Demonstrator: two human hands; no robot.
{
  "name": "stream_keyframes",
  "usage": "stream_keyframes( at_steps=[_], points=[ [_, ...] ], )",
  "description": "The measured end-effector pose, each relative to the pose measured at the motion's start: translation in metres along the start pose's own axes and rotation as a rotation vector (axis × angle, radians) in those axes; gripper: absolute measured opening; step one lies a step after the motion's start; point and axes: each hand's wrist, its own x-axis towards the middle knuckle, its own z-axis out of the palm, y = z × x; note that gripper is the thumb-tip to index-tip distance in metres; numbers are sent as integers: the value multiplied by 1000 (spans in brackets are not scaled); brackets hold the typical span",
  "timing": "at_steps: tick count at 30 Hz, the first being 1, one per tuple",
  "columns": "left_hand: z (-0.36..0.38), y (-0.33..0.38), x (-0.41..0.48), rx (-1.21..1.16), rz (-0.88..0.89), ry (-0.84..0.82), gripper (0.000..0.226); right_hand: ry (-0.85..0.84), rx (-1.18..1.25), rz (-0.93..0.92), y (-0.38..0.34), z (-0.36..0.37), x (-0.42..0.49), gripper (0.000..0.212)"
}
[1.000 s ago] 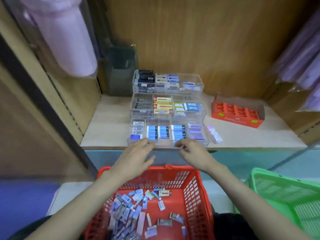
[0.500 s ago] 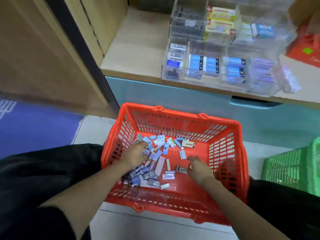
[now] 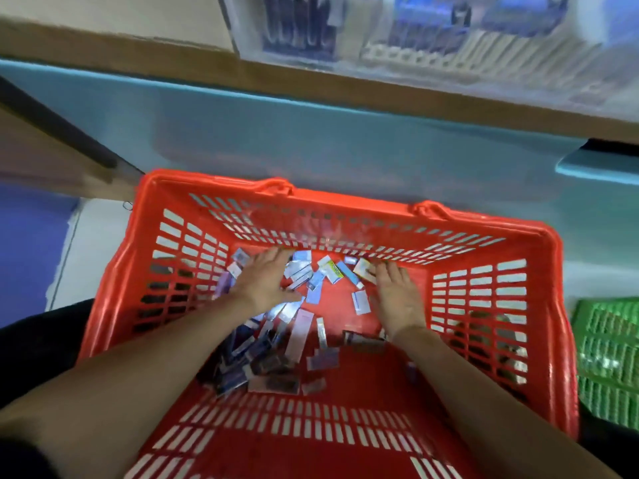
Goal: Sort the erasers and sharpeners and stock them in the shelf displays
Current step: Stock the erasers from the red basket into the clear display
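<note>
Fingers (image 3: 273, 259) of the left hand (image 3: 266, 281) lie spread and flat, palm down, on the packets at the far end of one red basket (image 3: 114, 292); they grip nothing that can be seen. Those of the right hand (image 3: 396, 295) are also stretched out and slightly apart, palm down, with the fingertips touching a white and yellow packet (image 3: 363, 267) near the far wall. Whether anything is trapped under either palm cannot be told.

Both hands are inside the basket. Its floor carries a loose pile of small packets (image 3: 262, 361), too many and too blurred to count exactly, perhaps thirty, thickest under the left forearm and thin on the right side. One green basket (image 3: 608, 357) stands just beside the red one, on the right. Above, on one wooden shelf (image 3: 145, 51), sits one clear display tray (image 3: 415, 36), blurred, with dark and blue packs inside.
</note>
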Motion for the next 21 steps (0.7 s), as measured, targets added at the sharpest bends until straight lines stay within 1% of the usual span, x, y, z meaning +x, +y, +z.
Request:
stream_keyframes(
  at_steps=[2, 3, 5, 7, 9, 11, 13, 15, 18, 19, 21],
  points=[
    [9, 5, 8, 39, -27, -6, 97, 11, 20, 48, -5, 4, 5, 44],
    [13, 7, 10, 62, -42, 15, 96, 7, 47, 56, -7, 6, 5, 42],
    [17, 12, 13, 90, -62, 73, 85, -33, 152, 82, -9, 8, 5, 42],
    [18, 16, 16, 74, -65, 79, 78, -69, 266, 119, -12, 9, 4, 47],
    [20, 18, 19, 54, -70, 50, 76, -73, 319, 120, -18, 12, 3, 52],
    [22, 19, 20, 66, -66, 46, 74, -63, 316, 136, -28, 14, 5, 61],
    [22, 20, 20, 97, -64, 62, 71, -46, 299, 203, -37, 16, 11, 65],
    [21, 22, 19, 113, -65, 68, 68, -35, 341, 259, -43, 17, 14, 59],
    [21, 30, 17, 92, -95, 73, 65, -15, 429, 270, -47, 19, 10, 50],
    [22, 33, 17, 73, -114, 87, 62, -2, 450, 276, -46, 21, 8, 48],
    [25, 39, 19, 42, -124, 125, 48, 8, 459, 302, -44, 20, 2, 46]
  ],
)
